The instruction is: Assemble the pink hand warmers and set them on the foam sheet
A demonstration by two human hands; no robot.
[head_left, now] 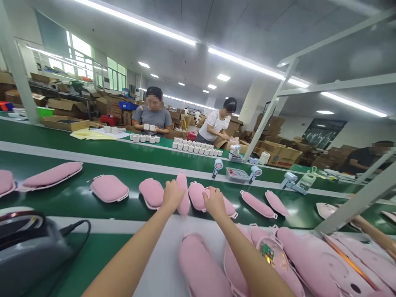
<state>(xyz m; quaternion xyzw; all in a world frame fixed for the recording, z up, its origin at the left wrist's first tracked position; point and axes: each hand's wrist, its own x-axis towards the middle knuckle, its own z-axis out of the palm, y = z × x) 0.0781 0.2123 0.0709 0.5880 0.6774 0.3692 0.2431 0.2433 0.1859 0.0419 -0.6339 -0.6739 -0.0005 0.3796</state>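
Observation:
My left hand is closed on a narrow pink oval pad, which stands on edge at the near side of the green belt. A rounded pink pad lies left of that hand. My right hand has its fingers curled over another pink pad with a loop at its end. Between my hands rests a pink pad, partly covered by my right fingers. Below my arms, more pink pads are piled on the white ledge; one opened shell shows a green circuit board.
More pink pads lie along the green belt. Small handheld fans and a clear plastic box stand beyond. A dark grey machine with a cable sits at left. Two people work across; another person's arm reaches in at right, behind a metal post.

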